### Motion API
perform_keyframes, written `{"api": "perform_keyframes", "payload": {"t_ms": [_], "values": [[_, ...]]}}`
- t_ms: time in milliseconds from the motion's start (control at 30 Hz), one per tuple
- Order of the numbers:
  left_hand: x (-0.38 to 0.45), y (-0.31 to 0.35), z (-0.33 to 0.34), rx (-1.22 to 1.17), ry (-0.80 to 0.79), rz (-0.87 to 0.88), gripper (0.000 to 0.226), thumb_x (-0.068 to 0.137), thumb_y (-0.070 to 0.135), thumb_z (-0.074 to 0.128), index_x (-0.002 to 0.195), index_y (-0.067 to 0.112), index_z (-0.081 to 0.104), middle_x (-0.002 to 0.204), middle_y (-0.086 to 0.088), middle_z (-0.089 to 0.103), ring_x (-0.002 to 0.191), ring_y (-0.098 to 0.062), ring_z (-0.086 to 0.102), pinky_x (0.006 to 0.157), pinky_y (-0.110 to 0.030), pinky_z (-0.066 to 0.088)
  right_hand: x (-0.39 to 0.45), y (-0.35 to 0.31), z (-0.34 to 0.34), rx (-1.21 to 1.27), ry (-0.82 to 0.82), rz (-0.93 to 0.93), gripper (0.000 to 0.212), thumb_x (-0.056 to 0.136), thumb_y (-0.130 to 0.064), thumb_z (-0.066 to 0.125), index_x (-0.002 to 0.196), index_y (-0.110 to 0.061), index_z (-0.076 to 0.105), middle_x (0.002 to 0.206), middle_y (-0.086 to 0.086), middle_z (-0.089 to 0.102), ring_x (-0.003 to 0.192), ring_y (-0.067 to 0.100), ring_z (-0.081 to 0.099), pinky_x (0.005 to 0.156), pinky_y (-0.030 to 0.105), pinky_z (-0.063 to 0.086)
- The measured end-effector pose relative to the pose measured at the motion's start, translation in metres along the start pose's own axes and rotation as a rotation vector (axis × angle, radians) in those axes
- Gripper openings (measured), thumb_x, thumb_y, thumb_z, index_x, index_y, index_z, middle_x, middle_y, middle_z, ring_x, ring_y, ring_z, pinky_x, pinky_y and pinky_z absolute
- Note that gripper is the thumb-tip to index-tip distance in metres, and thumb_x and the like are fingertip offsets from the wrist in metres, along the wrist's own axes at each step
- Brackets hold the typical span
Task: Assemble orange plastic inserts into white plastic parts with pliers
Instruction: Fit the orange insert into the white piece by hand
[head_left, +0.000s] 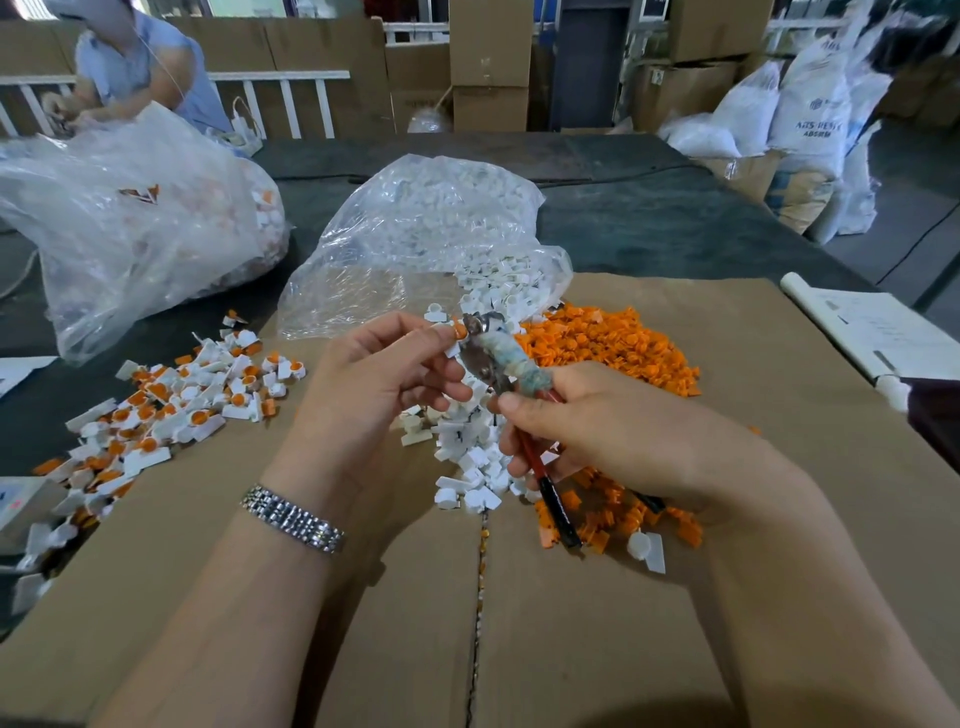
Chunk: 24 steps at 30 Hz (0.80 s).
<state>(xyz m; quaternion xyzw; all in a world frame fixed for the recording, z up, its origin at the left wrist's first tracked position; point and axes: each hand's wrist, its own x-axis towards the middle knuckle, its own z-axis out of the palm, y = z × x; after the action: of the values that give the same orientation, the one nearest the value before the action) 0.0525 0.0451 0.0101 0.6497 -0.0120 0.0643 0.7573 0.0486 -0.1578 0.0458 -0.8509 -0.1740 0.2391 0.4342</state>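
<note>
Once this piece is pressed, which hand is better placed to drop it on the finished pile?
Left. The left hand already pinches the part, nearest the finished pile; the right hand grips the pliers.

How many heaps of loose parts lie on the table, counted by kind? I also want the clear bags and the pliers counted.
Heaps of white parts: 1
Heaps of orange inserts: 1
Heaps of assembled pieces: 1
Clear bags, one near and one at the left: 2
Pliers: 1
Total: 6
</note>
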Motion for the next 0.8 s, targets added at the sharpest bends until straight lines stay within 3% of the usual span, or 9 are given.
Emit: {"api": "perform_keyframes", "payload": {"t_ms": [200, 333, 433, 567, 733, 800], "values": [[0.001, -0.002, -0.001, 0.048, 0.012, -0.017, 0.016, 0.094, 0.011, 0.069, 0.078, 0.013, 0.070, 0.067, -0.011, 0.068, 0.057, -0.023, 0.068, 0.050, -0.022, 0.051, -0.004, -0.002, 0.001, -0.086, -0.005, 0.005, 0.040, 0.105, -0.043, 0.045, 0.105, -0.009, 0.065, 0.095, 0.005, 0.075, 0.092, 0.024, 0.073, 0.091, 0.047, 0.058], [0.001, -0.002, -0.001, 0.058, -0.008, -0.022, 0.013, 0.094, 0.010, 0.068, 0.081, 0.010, 0.067, 0.067, -0.011, 0.068, 0.057, -0.023, 0.068, 0.051, -0.023, 0.051, -0.004, -0.002, 0.001, -0.084, -0.008, -0.008, 0.040, 0.106, -0.041, 0.045, 0.102, -0.007, 0.064, 0.090, 0.006, 0.075, 0.090, 0.025, 0.073, 0.088, 0.047, 0.058], [0.001, -0.003, -0.001, 0.058, -0.019, -0.022, 0.012, 0.095, 0.011, 0.068, 0.083, 0.009, 0.067, 0.068, -0.011, 0.068, 0.058, -0.022, 0.068, 0.051, -0.023, 0.052, -0.002, 0.001, 0.001, -0.051, 0.009, -0.015, 0.041, 0.105, -0.042, 0.046, 0.099, -0.005, 0.062, 0.078, 0.006, 0.069, 0.077, 0.029, 0.072, 0.075, 0.040, 0.061], [0.002, -0.003, -0.003, 0.051, -0.031, -0.011, 0.013, 0.095, 0.015, 0.068, 0.082, 0.011, 0.068, 0.068, -0.011, 0.069, 0.058, -0.021, 0.068, 0.053, -0.023, 0.053, 0.002, 0.001, 0.007, -0.023, 0.088, -0.051, 0.045, 0.105, -0.040, 0.048, 0.095, 0.002, 0.062, 0.064, 0.006, 0.061, 0.056, 0.019, 0.060, 0.055, 0.024, 0.051], [0.003, -0.005, -0.007, 0.053, -0.018, 0.021, 0.014, 0.097, 0.019, 0.066, 0.085, 0.011, 0.067, 0.069, -0.008, 0.069, 0.060, -0.020, 0.068, 0.055, -0.023, 0.053, 0.011, 0.000, 0.018, -0.036, 0.176, -0.082, 0.044, 0.105, -0.035, 0.051, 0.102, 0.008, 0.060, 0.063, 0.012, 0.053, 0.049, 0.022, 0.052, 0.062, 0.049, 0.057], [0.004, -0.005, -0.007, 0.072, -0.022, 0.028, 0.016, 0.098, 0.020, 0.065, 0.084, 0.013, 0.067, 0.070, -0.007, 0.069, 0.061, -0.020, 0.068, 0.056, -0.023, 0.054, 0.013, 0.002, 0.018, 0.007, 0.166, -0.075, 0.043, 0.105, -0.035, 0.052, 0.102, 0.006, 0.061, 0.063, 0.012, 0.054, 0.049, 0.022, 0.053, 0.060, 0.048, 0.056]]}}
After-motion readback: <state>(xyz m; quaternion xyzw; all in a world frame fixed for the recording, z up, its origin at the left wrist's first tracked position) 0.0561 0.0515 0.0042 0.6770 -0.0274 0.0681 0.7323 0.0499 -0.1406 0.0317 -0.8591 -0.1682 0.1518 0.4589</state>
